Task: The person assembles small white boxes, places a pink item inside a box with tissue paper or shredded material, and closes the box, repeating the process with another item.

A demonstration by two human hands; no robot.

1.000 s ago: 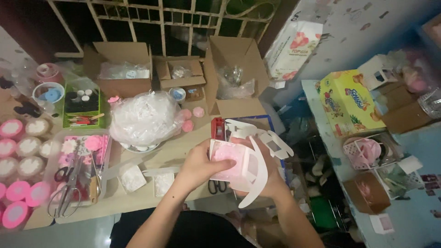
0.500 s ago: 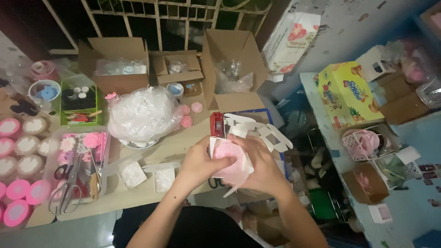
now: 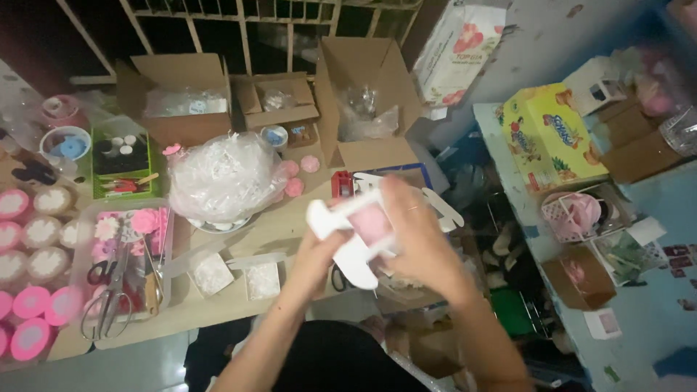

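- Table (image 3: 239, 305): a tan top that fills the left half of the view, crowded with craft goods.
- Cardboard boxes: three open ones stand along the far edge, a wide one (image 3: 181, 94) at 11 o'clock from the hands, a small one (image 3: 279, 101) beside it, a tall one (image 3: 363, 87) at 12 o'clock.
- Yellow carton (image 3: 548, 138): it lies on a blue shelf at 2 o'clock, well apart from the hands.
- Plastic bag (image 3: 225, 178): a clear bag of white shreds, puffed up, at 10 o'clock from the hands and near them.
- Tray (image 3: 123, 261): a clear tray at 9 o'clock, holding pink flowers and scissors (image 3: 109, 290).
- Pink cups (image 3: 29, 319): rows of round pink and white cups at the left edge, beyond the tray.
- Right hand (image 3: 414, 232): it is closed over the right side of the flat box, fingers curled across its top; motion blur hides the fingertips.
- Left hand (image 3: 319, 254): it grips the flat box from below at its left end, thumb and fingers pinched on the card.
- Flat box (image 3: 359, 225): a white card with a pink panel, part folded, held between both hands above the table's near right corner.
- Shred packets (image 3: 261, 279): two small clear squares on the table at 8 o'clock, just beside the left hand.
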